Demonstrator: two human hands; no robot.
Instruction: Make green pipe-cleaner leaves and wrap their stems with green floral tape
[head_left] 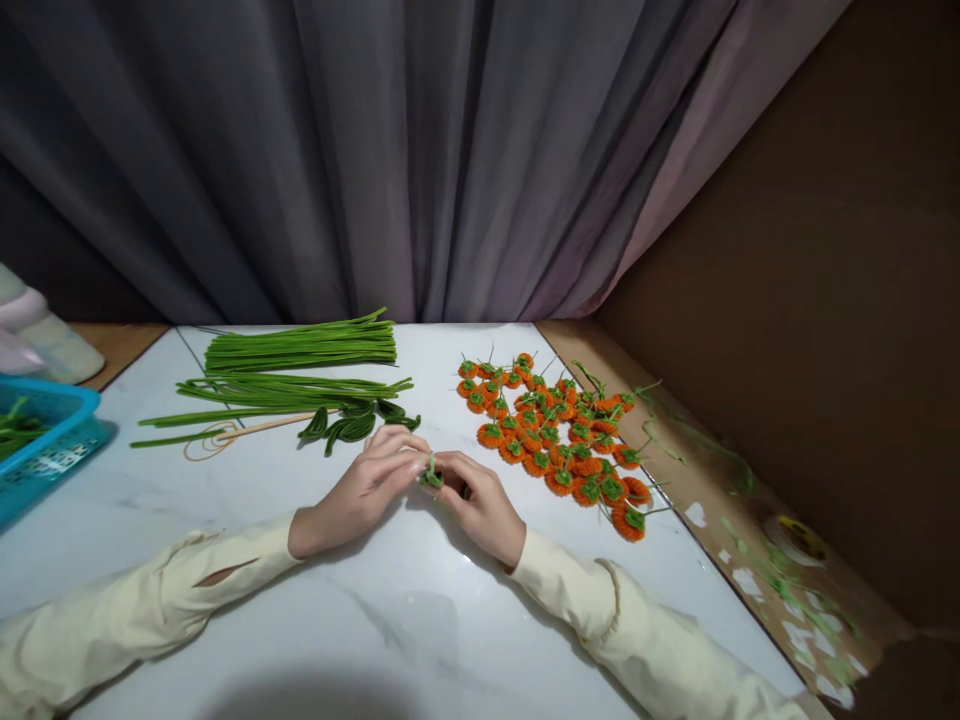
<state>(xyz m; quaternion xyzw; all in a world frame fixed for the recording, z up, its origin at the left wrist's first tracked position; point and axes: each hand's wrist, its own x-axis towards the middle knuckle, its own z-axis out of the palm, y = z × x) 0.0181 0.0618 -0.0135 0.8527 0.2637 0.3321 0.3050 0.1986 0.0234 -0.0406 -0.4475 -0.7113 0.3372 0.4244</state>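
My left hand (367,488) and my right hand (480,502) meet above the middle of the white tabletop. Between their fingertips is a small green fuzzy piece (431,475), partly hidden by the fingers, with a pale green tip standing up. Both hands are closed on it. Just beyond my left hand lie dark green curled leaves (351,422) of pipe cleaner. A thin wooden stick (277,424) and a loop of tan cord (210,442) rest to their left. Right of my right hand spread many small orange pipe-cleaner pumpkins (559,480) with green tops and thin wire ends.
Two bundles of bright green pipe cleaners (300,348) lie at the back left. A blue basket (82,440) with green pieces stands at the left edge, a pale bottle (56,345) behind it. Scraps and a tape roll (795,540) lie along the right. A grey curtain (360,160) hangs behind.
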